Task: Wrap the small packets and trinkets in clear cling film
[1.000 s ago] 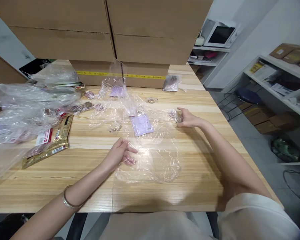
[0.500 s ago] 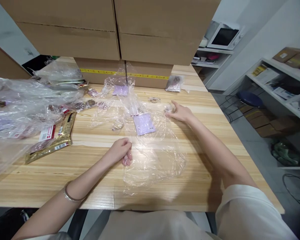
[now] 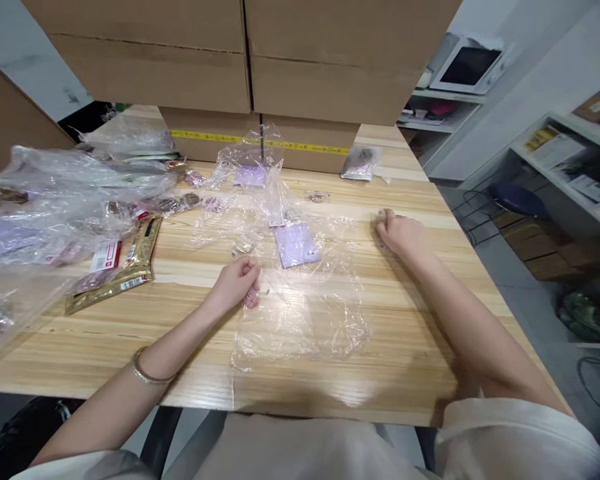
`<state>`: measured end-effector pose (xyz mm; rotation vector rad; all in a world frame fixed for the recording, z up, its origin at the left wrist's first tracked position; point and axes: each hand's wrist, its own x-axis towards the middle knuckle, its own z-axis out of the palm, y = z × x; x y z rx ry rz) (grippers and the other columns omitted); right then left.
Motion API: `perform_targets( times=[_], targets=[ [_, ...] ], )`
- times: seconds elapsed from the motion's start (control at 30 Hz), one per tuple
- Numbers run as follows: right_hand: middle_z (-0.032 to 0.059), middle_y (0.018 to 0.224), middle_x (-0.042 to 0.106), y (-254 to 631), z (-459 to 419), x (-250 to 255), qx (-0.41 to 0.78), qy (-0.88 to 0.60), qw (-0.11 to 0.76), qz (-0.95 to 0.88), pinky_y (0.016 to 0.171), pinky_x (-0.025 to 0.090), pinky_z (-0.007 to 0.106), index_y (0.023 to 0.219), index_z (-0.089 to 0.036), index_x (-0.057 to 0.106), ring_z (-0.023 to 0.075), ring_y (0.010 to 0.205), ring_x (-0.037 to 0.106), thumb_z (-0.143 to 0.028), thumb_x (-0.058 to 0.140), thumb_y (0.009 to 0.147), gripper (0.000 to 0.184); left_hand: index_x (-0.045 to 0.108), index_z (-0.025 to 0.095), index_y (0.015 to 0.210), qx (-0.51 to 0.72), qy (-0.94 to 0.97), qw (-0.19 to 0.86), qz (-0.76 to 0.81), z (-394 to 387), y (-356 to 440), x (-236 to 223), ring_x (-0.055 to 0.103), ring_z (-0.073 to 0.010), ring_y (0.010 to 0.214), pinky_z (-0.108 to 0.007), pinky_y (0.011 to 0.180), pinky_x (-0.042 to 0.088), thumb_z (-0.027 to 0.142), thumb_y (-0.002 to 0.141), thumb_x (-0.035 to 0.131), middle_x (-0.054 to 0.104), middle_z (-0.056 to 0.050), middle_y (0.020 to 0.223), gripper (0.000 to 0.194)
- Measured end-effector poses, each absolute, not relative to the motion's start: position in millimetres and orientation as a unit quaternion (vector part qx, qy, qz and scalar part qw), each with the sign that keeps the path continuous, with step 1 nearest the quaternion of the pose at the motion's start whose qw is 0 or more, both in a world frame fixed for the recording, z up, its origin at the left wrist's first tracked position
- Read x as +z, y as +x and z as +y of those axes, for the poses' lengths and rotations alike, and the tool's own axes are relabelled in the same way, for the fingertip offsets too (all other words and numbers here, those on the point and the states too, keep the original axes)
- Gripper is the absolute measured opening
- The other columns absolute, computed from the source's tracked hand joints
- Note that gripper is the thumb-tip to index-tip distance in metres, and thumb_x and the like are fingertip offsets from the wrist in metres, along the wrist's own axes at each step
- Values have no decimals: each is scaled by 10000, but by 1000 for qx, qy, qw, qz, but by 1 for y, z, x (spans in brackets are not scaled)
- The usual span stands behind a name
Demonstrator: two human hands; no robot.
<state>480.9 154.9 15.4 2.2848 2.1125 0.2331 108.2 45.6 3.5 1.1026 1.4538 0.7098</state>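
Note:
A large clear plastic bag (image 3: 305, 327) lies crumpled and flat in front of me. At its left edge my left hand (image 3: 236, 285) rests on the table, fingers curled and closed on the film. A lilac square packet (image 3: 296, 245) with a small barcode sits at the bag's upper part. To the right of the bag, my right hand (image 3: 404, 235) is closed around a small clear-wrapped piece (image 3: 381, 215), mostly covered by the fingers. Two similar small wrapped pieces lie nearby, one (image 3: 243, 247) just above my left hand and another (image 3: 318, 197) farther back.
At the left is a heap of clear bags (image 3: 95, 180) with packets, beside a gold pouch (image 3: 143, 257). Another lilac packet (image 3: 250, 175) and a silvery pouch (image 3: 360, 164) lie toward the back. Large cardboard boxes (image 3: 330, 87) stand behind them. Shelves (image 3: 545, 143) are at the right.
My right hand has closed on the small wrapped piece and moved right, away from the bag. My left hand stays at the bag's edge. The whole view has shifted slightly.

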Motion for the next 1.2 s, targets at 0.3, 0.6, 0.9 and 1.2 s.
perform_targets(
  times=[0.3,0.6,0.9,1.2],
  targets=[
    [30,1118,746,391,79,50,-86,401,-43,911,680,468,287,1439,-329,511,197,807,697,-442,409,1003,461,451,210,779,279,476,560,618,50,111,3,573,-155,328,-222,309,354,300,890,556,597,46,548,178],
    [115,970,743,397,81,66,-239,541,22,806,695,484,349,1356,-191,585,271,879,685,-463,530,930,509,463,206,646,168,678,315,643,43,99,5,512,-141,491,-253,496,321,321,868,535,529,22,540,261],
    [131,965,701,348,59,6,-266,601,-194,728,662,528,375,1333,-126,516,256,823,674,-384,432,997,432,580,178,1013,211,889,93,395,22,80,35,623,-208,949,-330,799,503,235,928,447,665,-87,1011,168],
    [73,1479,517,464,27,16,-10,377,-84,923,1040,462,495,1484,-270,429,284,1330,498,-168,465,957,538,419,291,1477,45,953,77,290,18,25,15,323,-203,1471,-439,1194,312,100,924,446,409,-17,1564,586]
  ],
)
